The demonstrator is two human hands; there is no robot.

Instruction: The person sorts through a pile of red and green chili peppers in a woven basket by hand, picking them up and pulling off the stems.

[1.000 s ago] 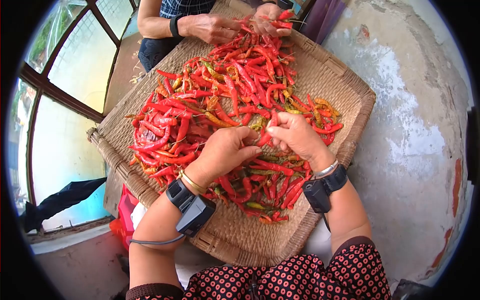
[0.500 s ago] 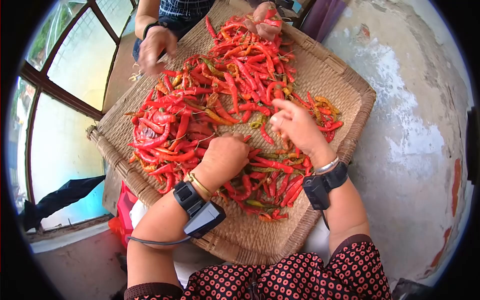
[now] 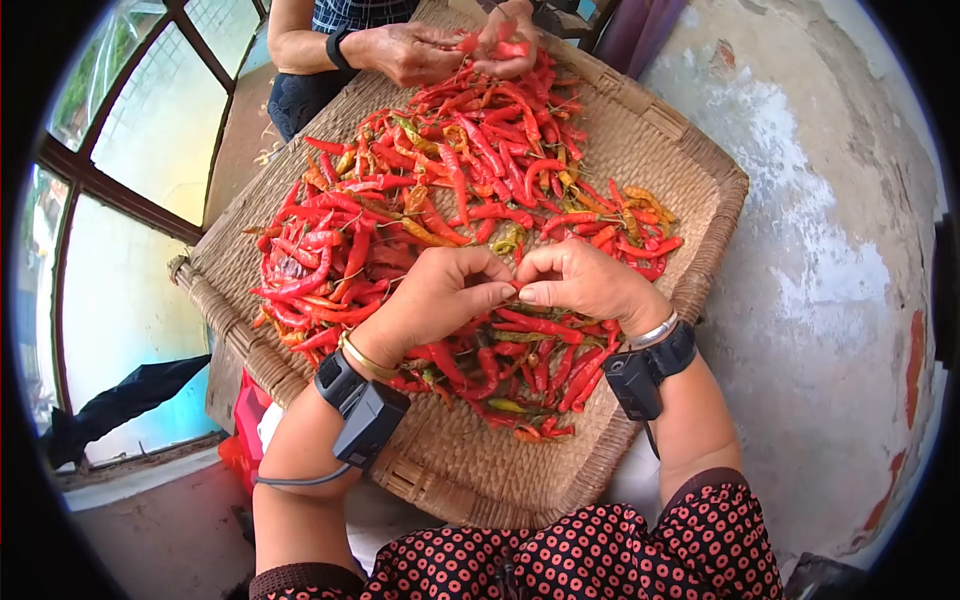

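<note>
chili peppers (image 3: 320, 275): a broad, mostly red scatter in the woven tray (image 3: 733, 215), some orange or yellow-green, heaped thickest beyond the left hand and off to its left, thinning toward the right rim.
held pepper (image 3: 517, 285): a small bit of red shows right where the two sets of fingertips come together; the rest is hidden behind the fingers, so its long axis and which way the stem points cannot be told.
left hand (image 3: 440, 295): thumb and forefinger pinched at the left end of that red bit, knuckles bent, wrist to the near left, peppers under the palm's edge.
right hand (image 3: 590, 285): thumb and forefinger pinched too, coming in from the right, thumb tip facing the other thumb.
which hand is nearer: neither; the red bit sits between the tips, touching both pinches.
yellow-green pepper (image 3: 508, 238): just beyond the fingertips, about midway between the hands, touched by neither.
near-side peppers (image 3: 548, 372): red and a few greenish ones below the joined fingertips, between the forearms, lying at mixed angles.
far side of tray: another person's hands (image 3: 405, 52) meet over the far heap, fingers around red peppers (image 3: 512, 48), well apart from the near pair.
wrists: a dark device (image 3: 370, 425) on the left, another (image 3: 632, 385) on the right.
</note>
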